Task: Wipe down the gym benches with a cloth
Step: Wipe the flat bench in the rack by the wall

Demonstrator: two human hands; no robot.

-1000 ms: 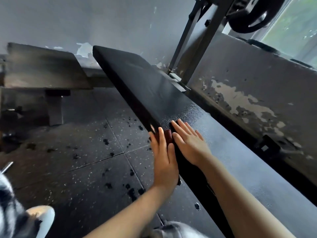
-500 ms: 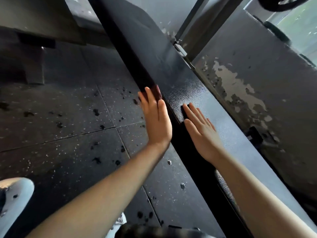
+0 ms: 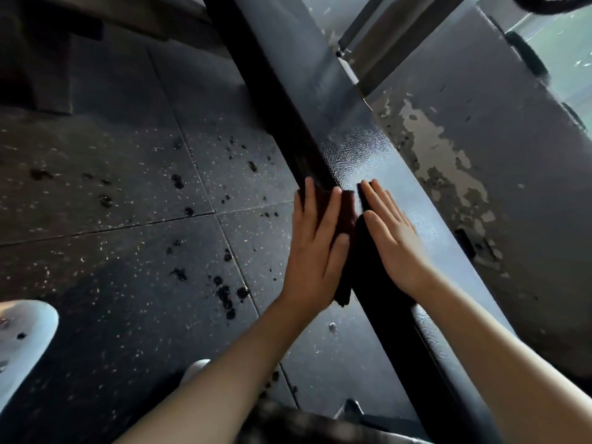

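A long black padded gym bench [image 3: 346, 136] runs from the top centre down to the lower right. A dark reddish-brown cloth [image 3: 347, 216] is draped over its left edge, hanging down the side. My left hand [image 3: 315, 248] presses the cloth flat against the bench's side face with straight fingers. My right hand [image 3: 395, 238] lies flat on the bench's top surface, fingers straight, its thumb side at the cloth's upper part. Most of the cloth is hidden beneath the two hands.
A speckled black rubber tile floor [image 3: 128, 219] with dark spots lies to the left. A grey wall [image 3: 480, 149] with peeling paint stands close on the right. A metal rack upright [image 3: 384, 49] rises behind the bench. A white shoe [image 3: 22, 338] shows at lower left.
The view has tilted further down along the bench. My two hands have come closer together at the bench's edge, and the cloth now shows between them.
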